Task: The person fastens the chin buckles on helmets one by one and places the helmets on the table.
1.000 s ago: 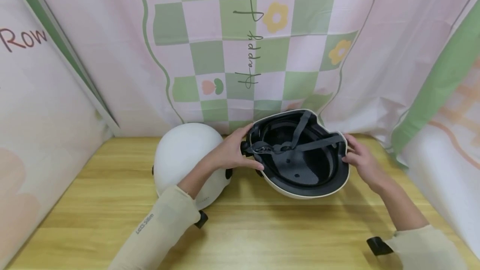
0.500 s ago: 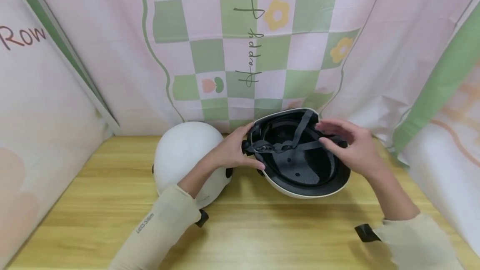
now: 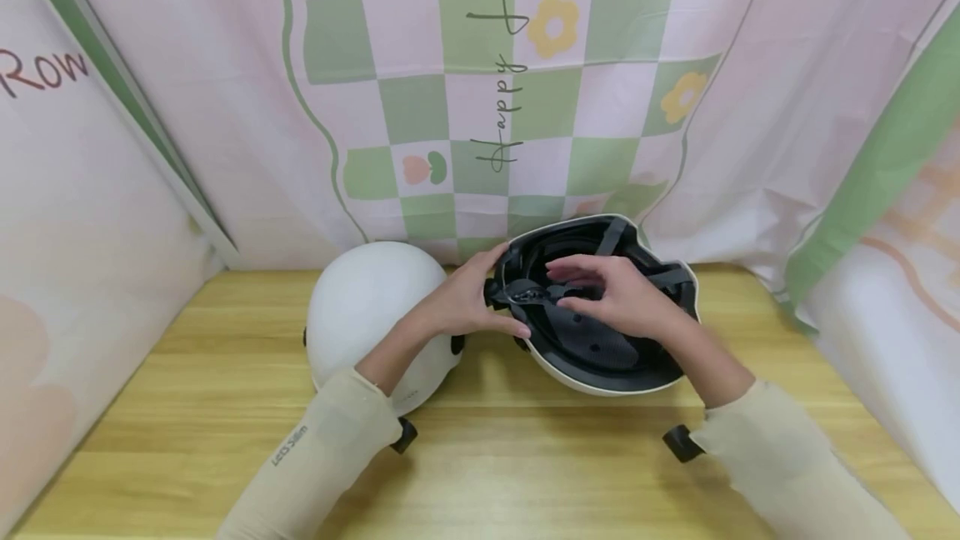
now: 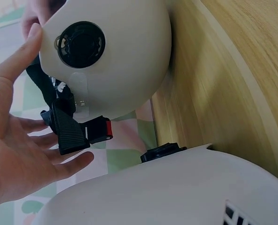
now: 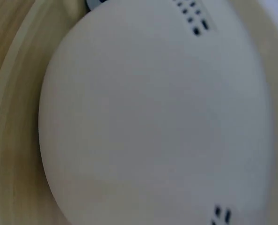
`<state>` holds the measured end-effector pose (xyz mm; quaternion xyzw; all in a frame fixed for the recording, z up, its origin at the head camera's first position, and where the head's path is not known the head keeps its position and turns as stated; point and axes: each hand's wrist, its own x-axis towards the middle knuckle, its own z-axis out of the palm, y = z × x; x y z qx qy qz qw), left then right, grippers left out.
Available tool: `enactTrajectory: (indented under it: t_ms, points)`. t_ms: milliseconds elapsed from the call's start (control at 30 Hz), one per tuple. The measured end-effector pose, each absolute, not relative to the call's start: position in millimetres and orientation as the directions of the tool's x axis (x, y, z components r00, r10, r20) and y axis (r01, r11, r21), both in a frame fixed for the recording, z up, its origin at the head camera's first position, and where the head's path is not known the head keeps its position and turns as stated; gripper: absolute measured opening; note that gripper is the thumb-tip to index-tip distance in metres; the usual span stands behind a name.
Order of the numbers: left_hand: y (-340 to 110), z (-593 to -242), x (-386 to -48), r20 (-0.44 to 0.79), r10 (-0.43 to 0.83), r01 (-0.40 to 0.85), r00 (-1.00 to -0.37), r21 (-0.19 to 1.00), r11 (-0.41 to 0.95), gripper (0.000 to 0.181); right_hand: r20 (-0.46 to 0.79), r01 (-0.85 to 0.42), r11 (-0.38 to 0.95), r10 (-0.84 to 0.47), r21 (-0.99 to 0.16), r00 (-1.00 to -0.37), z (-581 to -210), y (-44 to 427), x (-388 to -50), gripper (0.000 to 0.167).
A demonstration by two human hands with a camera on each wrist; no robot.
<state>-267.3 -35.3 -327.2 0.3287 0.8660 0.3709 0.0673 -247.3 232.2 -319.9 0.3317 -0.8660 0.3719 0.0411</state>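
An upturned white helmet [image 3: 607, 382] shows its black padded inside and grey chin straps [image 3: 671, 277] in the head view. My left hand [image 3: 472, 298] spans its left side, thumb on the rim. In the left wrist view, those fingers [image 4: 78, 164] stretch out loosely behind a black strap and buckle [image 4: 71, 129] with a red part. My right hand [image 3: 611, 294] reaches over the helmet's opening, thumb and fingers apart, close to the strap hardware on the left. Whether it touches a strap is unclear. The right wrist view shows only the vented outer shell [image 5: 153, 112].
A second white helmet [image 3: 375, 315] sits dome up on the wooden table [image 3: 525, 473], left of the first and partly behind my left forearm. A checked green and white curtain [image 3: 480, 107] hangs close behind both helmets. Pale cloth walls stand at the sides.
My right hand has left the helmet's right rim and moved left over its opening. My left hand and both helmets have stayed nearly still.
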Motion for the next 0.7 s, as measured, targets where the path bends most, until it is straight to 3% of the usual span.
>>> enactTrajectory:
  t_ms: [333,700]
  points:
    - [-34.2,-326.0,-266.1,0.126,0.622,0.523,-0.773,0.682,0.512,0.121,0.28,-0.617,0.545,-0.577,-0.568,-0.767,-324.2,212.6,-256.8,0.04]
    - [-36.0,-326.2,-266.1,0.118,0.628,0.517,-0.769,0.693,0.503,0.121,0.291,-0.552,0.494,-0.51,-0.672,-0.81,-319.7,230.6,-248.5,0.027]
